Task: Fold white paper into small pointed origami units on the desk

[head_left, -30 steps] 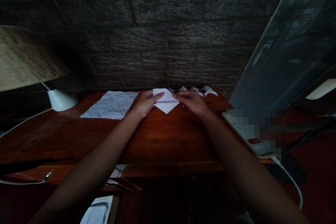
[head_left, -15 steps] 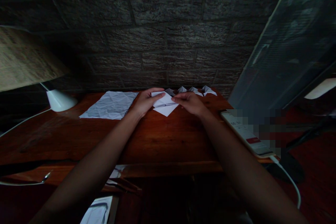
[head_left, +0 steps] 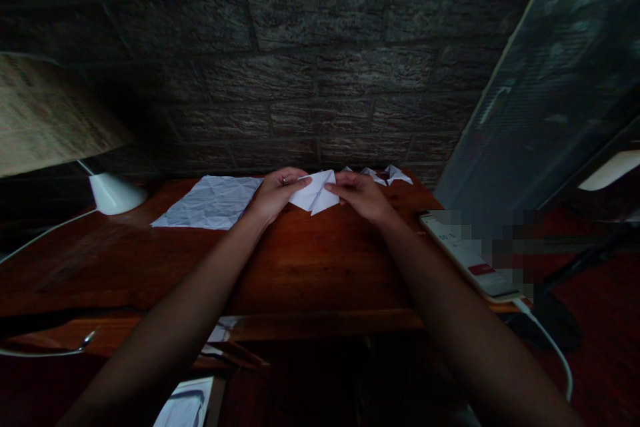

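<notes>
A small folded piece of white paper [head_left: 314,195] is held between my two hands over the back of the wooden table. My left hand [head_left: 279,192] pinches its left side, thumb on top. At its right side, my right hand [head_left: 361,192] grips the paper between thumb and fingers. A fold line slants down the paper's face, and a point sticks out at the bottom. Behind my right hand stand several folded paper pieces [head_left: 399,175] by the wall, partly hidden. Left of my left hand lies a creased white paper sheet [head_left: 210,201].
A lamp with a white base [head_left: 116,193] stands at the left. On the table's right edge lies a phone [head_left: 473,260] with a white cable [head_left: 553,340]. A stone-block wall [head_left: 345,73] rises behind the table [head_left: 320,273]. Below the front edge is a white box [head_left: 185,403].
The folded paper has been turned in my hands, so its crease, roughly level before, now slants steeply. Both hands keep their places at its sides.
</notes>
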Motion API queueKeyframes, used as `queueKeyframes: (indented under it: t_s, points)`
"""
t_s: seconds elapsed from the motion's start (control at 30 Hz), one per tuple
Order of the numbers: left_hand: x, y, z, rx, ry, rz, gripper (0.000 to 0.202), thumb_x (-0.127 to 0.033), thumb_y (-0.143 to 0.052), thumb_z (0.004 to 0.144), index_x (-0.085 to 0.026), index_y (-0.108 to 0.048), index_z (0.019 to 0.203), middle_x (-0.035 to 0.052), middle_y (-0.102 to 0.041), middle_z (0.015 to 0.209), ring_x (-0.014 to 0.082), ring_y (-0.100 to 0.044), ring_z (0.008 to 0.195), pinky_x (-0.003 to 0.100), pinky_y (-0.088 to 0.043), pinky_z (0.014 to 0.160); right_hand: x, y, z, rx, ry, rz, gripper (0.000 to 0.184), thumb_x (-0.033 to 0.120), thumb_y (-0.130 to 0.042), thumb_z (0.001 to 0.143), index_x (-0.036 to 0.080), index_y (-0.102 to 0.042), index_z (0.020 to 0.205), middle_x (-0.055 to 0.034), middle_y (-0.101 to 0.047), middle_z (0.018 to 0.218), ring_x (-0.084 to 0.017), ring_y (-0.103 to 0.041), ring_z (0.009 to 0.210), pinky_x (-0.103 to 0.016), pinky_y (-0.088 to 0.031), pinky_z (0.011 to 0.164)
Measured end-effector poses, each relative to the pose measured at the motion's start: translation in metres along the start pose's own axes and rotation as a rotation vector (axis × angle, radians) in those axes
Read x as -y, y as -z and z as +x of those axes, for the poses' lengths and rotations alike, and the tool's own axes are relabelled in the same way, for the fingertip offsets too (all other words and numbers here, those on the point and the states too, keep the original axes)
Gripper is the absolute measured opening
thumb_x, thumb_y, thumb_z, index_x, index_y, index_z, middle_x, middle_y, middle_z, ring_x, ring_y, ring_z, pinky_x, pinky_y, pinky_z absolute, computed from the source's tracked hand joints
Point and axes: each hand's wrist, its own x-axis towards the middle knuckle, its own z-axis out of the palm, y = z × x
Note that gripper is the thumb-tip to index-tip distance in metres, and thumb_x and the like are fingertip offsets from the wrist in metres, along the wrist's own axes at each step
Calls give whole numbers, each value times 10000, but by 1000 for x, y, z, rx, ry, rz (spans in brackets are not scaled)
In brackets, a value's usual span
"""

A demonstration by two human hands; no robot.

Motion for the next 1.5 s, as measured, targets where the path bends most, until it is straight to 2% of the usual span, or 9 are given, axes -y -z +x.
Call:
queueKeyframes:
  t_s: [0.2, 0.37, 0.53, 0.77, 0.93, 1.07, 1.23, 1.37, 1.5]
  points:
    - [-2, -4, -7, 143, 14, 114, 276, -316, -802, 690, -176, -686, 898, 4, -698, 739, 119, -604, 626, 219, -406, 561, -2, 2, -1, -42, 14, -27, 310, 441, -766, 706, 186, -734, 880, -10, -663, 751, -97, -475, 585, -248, -340, 528]
    - [-2, -9, -9, 208, -153, 243, 288, -299, -771, 727, -185, -727, 989, 48, -751, 957, 151, -660, 814, 266, -490, 715, 2, -1, -4, 28, 15, -70, 291, 460, -717, 758, 176, -738, 816, 20, -576, 625, -90, -446, 562, -255, -335, 550]
    - [1, -11, -9, 219, -209, 265, 326, -305, -765, 743, -200, -744, 1051, 63, -761, 1062, 165, -680, 874, 299, -515, 792, 3, -1, -5, -2, 22, -121, 304, 478, -696, 783, 178, -744, 790, 44, -498, 544, -89, -400, 529, -262, -312, 544]
    - [4, -10, -7, 244, -259, 252, 316, -299, -758, 756, -212, -759, 1060, 66, -751, 1126, 183, -698, 930, 325, -531, 851, 1, -1, -4, -31, 23, -118, 370, 525, -725, 736, 172, -758, 842, 51, -508, 527, -88, -392, 510, -254, -296, 519]
    - [3, -10, -10, 236, -201, 286, 262, -338, -689, 830, -222, -760, 1054, 58, -778, 1011, 145, -686, 751, 271, -531, 649, 0, -1, -4, -16, 18, -109, 358, 522, -735, 730, 177, -764, 823, 42, -548, 566, -83, -404, 525, -250, -307, 516]
    - [4, -10, -11, 223, -158, 219, 224, -317, -741, 783, -216, -773, 980, 56, -782, 962, 139, -680, 733, 257, -527, 631, 0, -2, -4, 13, 20, -91, 321, 506, -733, 738, 188, -765, 777, 15, -624, 637, -92, -461, 571, -253, -357, 543]
    - [6, -12, -10, 317, -19, 153, 442, -261, -802, 695, -187, -703, 1120, 20, -763, 793, 112, -627, 579, 215, -455, 522, 0, -2, -3, -16, 36, -91, 304, 478, -747, 726, 191, -772, 824, -22, -720, 792, -116, -548, 654, -262, -416, 592]
    - [6, -14, -10, 351, 49, 87, 416, -243, -801, 674, -166, -698, 1070, 26, -764, 837, 117, -647, 614, 225, -472, 570, -1, -5, -4, -29, 36, -103, 306, 484, -744, 725, 185, -761, 789, -15, -717, 766, -122, -568, 646, -263, -429, 593]
    - [4, -15, -12, 401, 93, 69, 397, -240, -796, 672, -187, -706, 1055, 34, -765, 887, 151, -687, 702, 260, -504, 647, -2, -12, -5, -9, 59, -60, 260, 445, -762, 709, 196, -753, 783, -21, -734, 816, -152, -633, 743, -292, -483, 699]
